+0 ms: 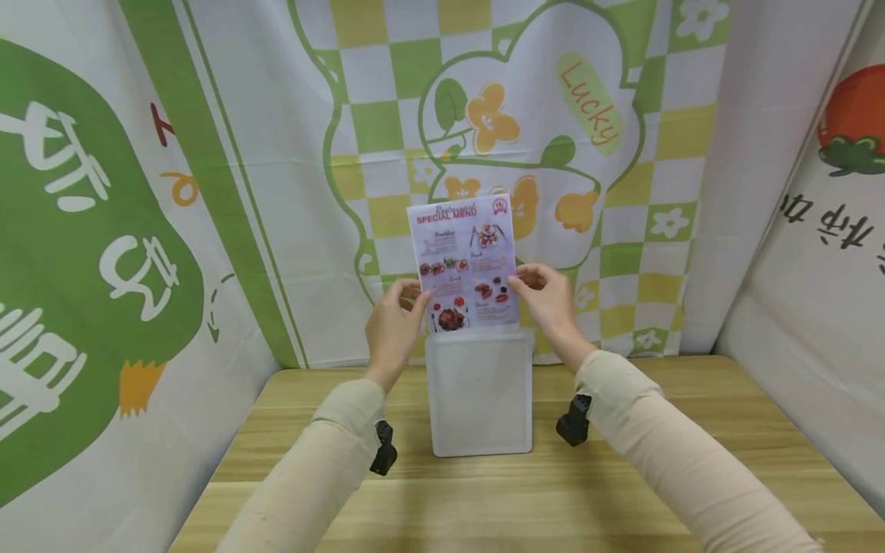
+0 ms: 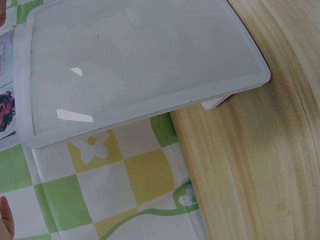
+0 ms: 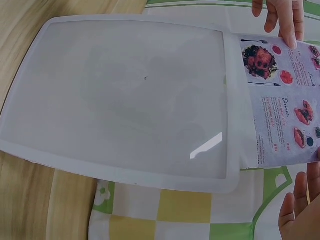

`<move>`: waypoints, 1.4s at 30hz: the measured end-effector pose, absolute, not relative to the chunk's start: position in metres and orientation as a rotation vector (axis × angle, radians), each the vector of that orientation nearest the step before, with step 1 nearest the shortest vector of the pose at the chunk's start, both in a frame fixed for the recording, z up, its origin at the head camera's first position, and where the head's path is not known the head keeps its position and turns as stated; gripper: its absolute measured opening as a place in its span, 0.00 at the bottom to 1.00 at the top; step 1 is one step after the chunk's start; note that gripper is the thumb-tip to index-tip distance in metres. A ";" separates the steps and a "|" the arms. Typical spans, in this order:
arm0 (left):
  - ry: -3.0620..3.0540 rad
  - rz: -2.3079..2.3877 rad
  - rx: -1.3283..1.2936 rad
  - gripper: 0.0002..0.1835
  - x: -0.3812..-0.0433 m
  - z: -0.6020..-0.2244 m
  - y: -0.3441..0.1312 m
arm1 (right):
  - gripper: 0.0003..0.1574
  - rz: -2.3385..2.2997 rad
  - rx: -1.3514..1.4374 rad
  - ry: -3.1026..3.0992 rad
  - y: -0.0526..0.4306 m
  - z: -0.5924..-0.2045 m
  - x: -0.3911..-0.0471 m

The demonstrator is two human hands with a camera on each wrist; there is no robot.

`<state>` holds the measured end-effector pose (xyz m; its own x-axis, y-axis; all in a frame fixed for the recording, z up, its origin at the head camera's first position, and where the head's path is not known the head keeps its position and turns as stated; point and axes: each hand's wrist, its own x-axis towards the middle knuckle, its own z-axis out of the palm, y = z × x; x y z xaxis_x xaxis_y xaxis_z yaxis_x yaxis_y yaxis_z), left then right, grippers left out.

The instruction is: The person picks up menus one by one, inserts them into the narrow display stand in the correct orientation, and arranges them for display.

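Observation:
A printed restaurant menu sheet (image 1: 465,265) stands upright above a white display frame (image 1: 479,395) in the head view. My left hand (image 1: 396,326) pinches its left edge, thumb in front. On the opposite edge, my right hand (image 1: 549,303) grips the sheet the same way. The sheet's lower end meets the frame's top edge; whether it sits inside or behind cannot be told. The right wrist view shows a pale strip between the frame border (image 3: 232,110) and the menu print (image 3: 285,105). A small support foot (image 2: 216,103) shows under the frame in the left wrist view.
The frame stands on a wooden table (image 1: 304,461). Behind the table hangs a green, yellow and white checked cloth (image 1: 376,127); printed cloths also hang at the left (image 1: 228,230) and right (image 1: 781,253). Small black cameras (image 1: 574,421) are strapped at both wrists.

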<state>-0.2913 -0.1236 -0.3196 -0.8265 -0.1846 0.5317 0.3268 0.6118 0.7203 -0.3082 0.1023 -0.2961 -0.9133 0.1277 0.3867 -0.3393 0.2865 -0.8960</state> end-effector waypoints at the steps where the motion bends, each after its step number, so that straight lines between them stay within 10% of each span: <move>1: -2.266 -1.171 -0.111 0.16 -0.291 -0.321 -0.124 | 0.16 1.663 0.194 -2.181 0.103 -0.297 -0.308; 42: -2.417 -1.204 -0.099 0.15 -0.288 -0.350 -0.124 | 0.19 1.657 0.247 -2.329 0.114 -0.330 -0.306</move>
